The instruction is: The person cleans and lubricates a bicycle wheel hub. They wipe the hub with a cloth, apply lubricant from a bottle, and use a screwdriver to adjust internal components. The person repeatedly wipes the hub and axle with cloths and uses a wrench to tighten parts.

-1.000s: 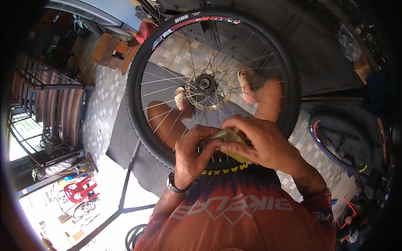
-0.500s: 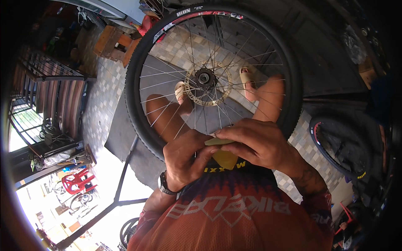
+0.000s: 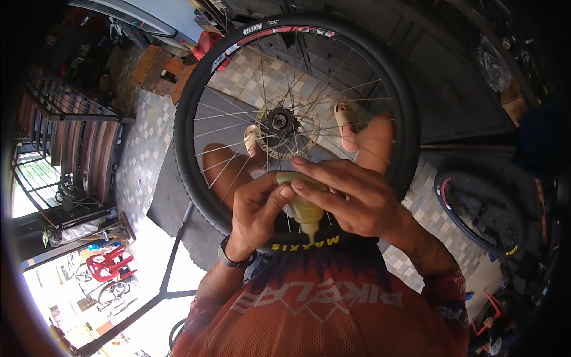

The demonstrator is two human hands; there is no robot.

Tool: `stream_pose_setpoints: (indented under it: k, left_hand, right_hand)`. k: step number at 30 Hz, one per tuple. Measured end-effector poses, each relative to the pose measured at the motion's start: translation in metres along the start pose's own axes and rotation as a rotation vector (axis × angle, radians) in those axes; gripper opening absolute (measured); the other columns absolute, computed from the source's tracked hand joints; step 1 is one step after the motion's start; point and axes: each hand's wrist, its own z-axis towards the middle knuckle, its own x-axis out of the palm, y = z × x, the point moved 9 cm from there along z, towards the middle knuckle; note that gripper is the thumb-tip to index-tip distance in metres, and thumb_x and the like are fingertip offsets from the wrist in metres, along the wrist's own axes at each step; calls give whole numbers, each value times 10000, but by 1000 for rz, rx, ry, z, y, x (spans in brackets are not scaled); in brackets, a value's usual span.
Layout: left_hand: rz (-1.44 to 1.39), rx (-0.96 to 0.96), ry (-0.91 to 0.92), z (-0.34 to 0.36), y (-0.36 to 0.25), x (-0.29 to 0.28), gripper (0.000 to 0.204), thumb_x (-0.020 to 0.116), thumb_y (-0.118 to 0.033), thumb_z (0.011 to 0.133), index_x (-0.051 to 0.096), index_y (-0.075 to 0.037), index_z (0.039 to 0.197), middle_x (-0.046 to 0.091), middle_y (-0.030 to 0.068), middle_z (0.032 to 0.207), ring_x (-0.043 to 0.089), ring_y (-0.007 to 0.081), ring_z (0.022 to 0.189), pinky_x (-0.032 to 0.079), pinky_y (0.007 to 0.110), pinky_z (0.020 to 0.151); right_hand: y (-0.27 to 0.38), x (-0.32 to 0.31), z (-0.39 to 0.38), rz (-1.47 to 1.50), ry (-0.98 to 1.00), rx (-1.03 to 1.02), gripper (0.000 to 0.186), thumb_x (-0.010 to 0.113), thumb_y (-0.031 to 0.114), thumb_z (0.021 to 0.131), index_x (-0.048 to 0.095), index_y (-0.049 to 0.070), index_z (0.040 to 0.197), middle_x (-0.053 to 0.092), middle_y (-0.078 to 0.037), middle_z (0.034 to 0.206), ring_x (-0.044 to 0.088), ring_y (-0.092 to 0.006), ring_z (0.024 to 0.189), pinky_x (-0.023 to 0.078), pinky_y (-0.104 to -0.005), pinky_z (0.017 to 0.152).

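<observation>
A yellowish translucent squeeze bottle [image 3: 306, 212] is between my hands, its narrow nozzle pointing toward my body at the near part of the tyre. My left hand [image 3: 257, 208] is closed on the bottle's wide end, thumb against its side. My right hand [image 3: 357, 199] lies across the same end, its fingertips on the bottle and part of its grip hidden. Beneath both hands stands a bicycle wheel [image 3: 185, 128] with a black knobby tyre, thin spokes and a brake disc [image 3: 315, 125] around the hub [image 3: 279, 121]. The wheel's near edge rests against my shirt, between my legs.
A second wheel [image 3: 443, 190] leans at the right. Far left are a wooden stool [image 3: 157, 70] and a dark metal railing [image 3: 65, 110]. A dark stand leg [image 3: 172, 253] crosses the lower left. Red chairs [image 3: 110, 263] are farther out. A dark mat [image 3: 163, 193] covers tiles.
The bottle has turned so its body and nozzle now show, nozzle toward me. My right fingers have shifted over its wide end. The wheel appears slightly farther left in view.
</observation>
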Motion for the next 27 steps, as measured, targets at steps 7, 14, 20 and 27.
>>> stream_pose_setpoints:
  k: [7,14,20,27]
  left_hand:
    - [240,257,0,1,-25,7,359,778,-246,962,712,33,1180,731,112,966,700,174,830,541,290,744]
    - [-377,-201,198,0,20,18,834,470,-641,1059,409,64,1501,607,184,1327,662,265,1153,535,376,1021]
    - [-1087,-245,-164,-9,32,30,745,552,-467,1069,315,8,1591,505,203,1495,595,262,1267,469,411,1127]
    - [-1037,-160,-284,5,57,7,575,615,-388,1033,440,-69,1478,582,127,1273,592,196,1028,525,365,970]
  right_hand:
    - [-19,-6,-5,281,-110,202,404,809,95,868,724,38,1258,700,-73,1102,711,-234,892,595,-332,746]
    - [-1,6,-17,18,-78,-35,302,770,124,844,769,82,1143,691,-31,1070,675,-170,824,559,-305,654]
    - [21,49,-19,-84,-206,-144,273,735,144,855,772,80,1118,680,-33,1093,674,-182,937,591,-336,765]
    - [3,89,-10,118,-84,63,337,686,120,892,729,74,1223,670,-49,1106,666,-223,970,567,-358,904]
